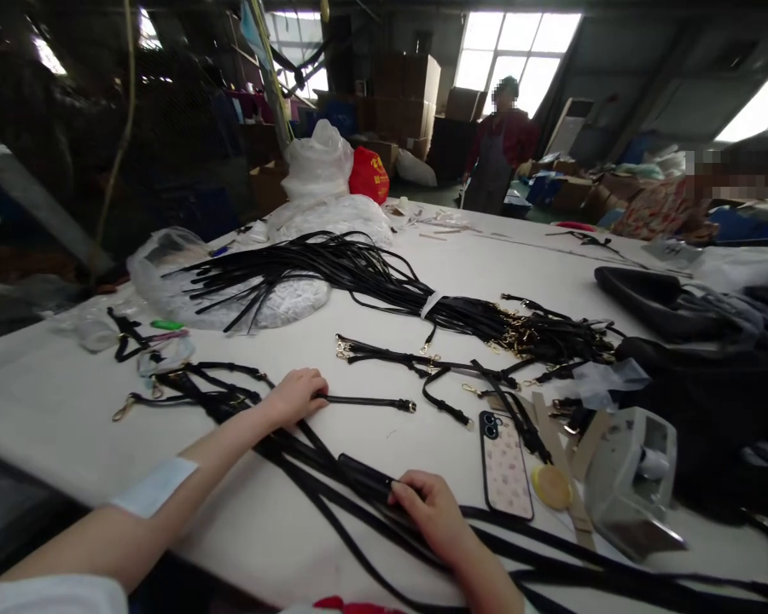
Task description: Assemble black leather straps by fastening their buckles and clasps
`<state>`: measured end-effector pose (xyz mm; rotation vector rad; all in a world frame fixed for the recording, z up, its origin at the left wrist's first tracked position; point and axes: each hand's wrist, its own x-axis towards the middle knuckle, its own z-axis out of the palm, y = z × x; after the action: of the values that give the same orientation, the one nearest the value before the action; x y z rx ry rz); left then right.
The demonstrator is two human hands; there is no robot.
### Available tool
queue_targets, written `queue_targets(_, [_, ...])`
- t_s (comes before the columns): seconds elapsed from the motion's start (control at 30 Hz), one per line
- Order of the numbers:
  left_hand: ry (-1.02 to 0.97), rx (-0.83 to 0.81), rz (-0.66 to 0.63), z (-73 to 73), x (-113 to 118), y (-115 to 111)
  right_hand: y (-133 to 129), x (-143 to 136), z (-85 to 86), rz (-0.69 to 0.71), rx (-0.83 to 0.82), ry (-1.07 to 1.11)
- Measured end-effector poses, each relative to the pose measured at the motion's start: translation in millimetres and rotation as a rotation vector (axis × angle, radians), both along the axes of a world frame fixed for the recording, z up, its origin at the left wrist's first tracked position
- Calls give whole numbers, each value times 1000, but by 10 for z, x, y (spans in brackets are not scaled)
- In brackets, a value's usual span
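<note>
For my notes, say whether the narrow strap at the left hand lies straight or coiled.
Straight, where visible: the narrow strap runs without loops from the left hand to its buckle.

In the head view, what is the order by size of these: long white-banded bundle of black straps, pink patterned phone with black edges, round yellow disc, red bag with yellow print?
1. Strap bundle
2. Pink phone
3. Yellow disc and red bag: too alike to rank.

Workshop, broad white counter [518, 260] bearing bundled black straps [384, 283] with gold-coloured clips [515, 333], stacked cartons [406, 94] beyond counter, large windows [515, 38] behind, aproned person [494, 162] past counter's far edge.
</note>
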<state>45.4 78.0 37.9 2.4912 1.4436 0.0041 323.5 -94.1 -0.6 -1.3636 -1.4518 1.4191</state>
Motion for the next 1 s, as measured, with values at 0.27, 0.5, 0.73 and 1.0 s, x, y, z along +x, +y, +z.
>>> queue_targets(0.27, [-69, -13, -35, 108, 81, -149, 16, 49, -27, -38, -121, 158])
queue_targets(0.5, [-233, -69, -133, -123, 1000, -181, 21, 86, -101, -272, -174, 459])
queue_targets(0.73, [-401, -288, -147, 81, 961, -389, 46, 121, -95, -410, -238, 664])
queue_targets(1.0, [-847, -605, -1, 263, 818, -663, 34, 126, -61, -357, -259, 618])
